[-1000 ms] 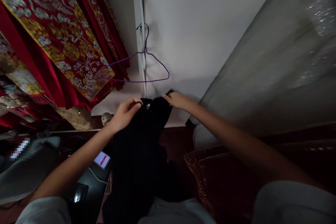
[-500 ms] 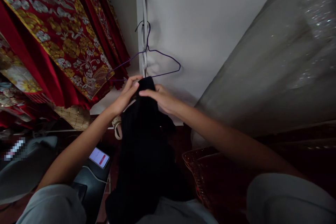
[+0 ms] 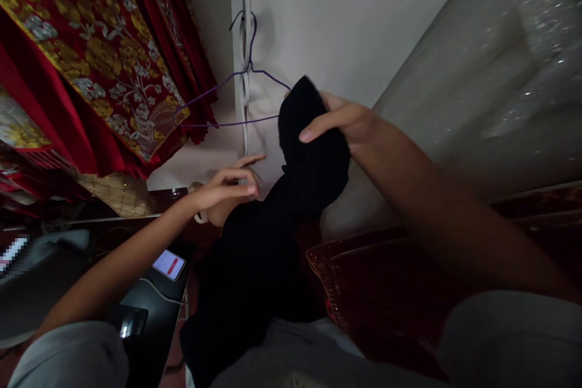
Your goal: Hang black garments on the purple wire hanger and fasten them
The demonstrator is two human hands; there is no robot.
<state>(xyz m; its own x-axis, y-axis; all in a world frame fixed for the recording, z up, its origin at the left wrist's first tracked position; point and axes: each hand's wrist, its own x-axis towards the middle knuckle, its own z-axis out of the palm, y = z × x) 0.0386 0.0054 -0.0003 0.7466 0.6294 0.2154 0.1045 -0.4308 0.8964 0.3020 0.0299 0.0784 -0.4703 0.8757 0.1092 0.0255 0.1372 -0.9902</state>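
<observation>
A black garment [image 3: 273, 236] hangs down in front of me, its top bunched up high. My right hand [image 3: 345, 124] grips that bunched top and holds it against the right end of a purple wire hanger [image 3: 227, 103]. The hanger hangs on a white wall strip. My left hand [image 3: 225, 185] is lower, just left of the garment, fingers loosely curled and apart, holding nothing I can see.
Red and gold embroidered cloth [image 3: 91, 54] hangs at the left. A grey glittery fabric [image 3: 477, 91] slopes along the right. A dark red woven basket [image 3: 364, 279] sits lower right. A phone with a lit screen [image 3: 169, 264] lies on a dark surface lower left.
My right hand has lifted the top of the black garment up and right to the hanger's end. My left hand has let go of the garment and dropped lower.
</observation>
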